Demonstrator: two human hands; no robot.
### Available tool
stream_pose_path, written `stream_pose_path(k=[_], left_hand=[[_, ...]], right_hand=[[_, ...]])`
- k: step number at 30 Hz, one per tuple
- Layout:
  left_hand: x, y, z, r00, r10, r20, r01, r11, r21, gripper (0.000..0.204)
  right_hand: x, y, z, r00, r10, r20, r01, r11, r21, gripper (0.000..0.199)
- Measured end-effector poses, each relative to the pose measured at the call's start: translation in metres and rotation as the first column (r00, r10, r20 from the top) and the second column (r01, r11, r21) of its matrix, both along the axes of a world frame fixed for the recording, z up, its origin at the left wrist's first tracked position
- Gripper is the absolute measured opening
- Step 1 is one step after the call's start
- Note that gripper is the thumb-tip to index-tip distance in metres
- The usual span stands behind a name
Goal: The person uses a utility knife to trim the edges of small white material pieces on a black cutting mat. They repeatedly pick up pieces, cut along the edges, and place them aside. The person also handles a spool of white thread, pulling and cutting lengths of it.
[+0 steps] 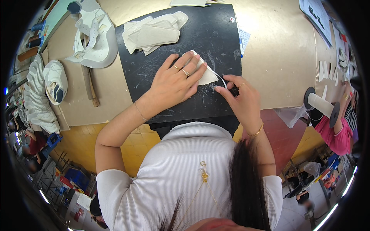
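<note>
While the left hand (pixel 175 79), fingers spread, presses the flat cream cloth piece (pixel 208 78) beneath them, the right hand (pixel 244 98) seems to pinch the thin white cord (pixel 220 77). Pulling too hard could shift the cloth.

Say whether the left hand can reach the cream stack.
Likely yes: the cream stack lies just beyond the left hand on the black mat, nothing visible between them, though that hand rests on a cream piece.

- Left hand (pixel 175 77): palm down, fingers spread, inside the counter's (pixel 277 57) near edge.
- Right hand (pixel 243 94): thumb and forefinger curved toward each other.
- Left elbow (pixel 105 142) bent.
</note>
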State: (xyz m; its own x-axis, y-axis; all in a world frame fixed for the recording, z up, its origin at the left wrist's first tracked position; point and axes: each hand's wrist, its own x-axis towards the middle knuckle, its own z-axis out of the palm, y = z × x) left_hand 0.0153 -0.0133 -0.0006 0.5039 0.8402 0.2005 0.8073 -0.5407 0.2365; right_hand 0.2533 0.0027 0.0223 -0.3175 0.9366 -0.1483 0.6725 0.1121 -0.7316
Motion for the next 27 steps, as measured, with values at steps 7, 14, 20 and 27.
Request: stream_pose_path(k=[7, 14, 20, 27], left_hand=[[0.001, 0.0, -0.001, 1.0, 0.007, 0.025, -0.007, 1.0, 0.005, 0.051], [0.0, -0.003, -0.001, 1.0, 0.018, 0.014, -0.018, 0.999, -0.037, 0.051], [0.001, -0.002, -0.001, 1.0, 0.021, 0.022, -0.02, 0.998, -0.053, 0.052], [0.001, -0.003, -0.001, 0.999, 0.031, 0.017, -0.03, 0.998, -0.047, 0.051]], right_hand=[[-0.017, 0.011, -0.005, 0.993, -0.068, -0.101, 0.066, 0.998, -0.022, 0.024], [-0.022, 0.009, 0.003, 0.998, -0.018, -0.058, 0.016, 0.999, -0.034, 0.016], [-0.022, 0.007, -0.01, 0.996, -0.039, -0.084, 0.035, 0.998, -0.051, 0.014], [-0.01, 0.011, -0.001, 0.989, 0.038, -0.141, -0.056, 0.991, -0.122, 0.016]])
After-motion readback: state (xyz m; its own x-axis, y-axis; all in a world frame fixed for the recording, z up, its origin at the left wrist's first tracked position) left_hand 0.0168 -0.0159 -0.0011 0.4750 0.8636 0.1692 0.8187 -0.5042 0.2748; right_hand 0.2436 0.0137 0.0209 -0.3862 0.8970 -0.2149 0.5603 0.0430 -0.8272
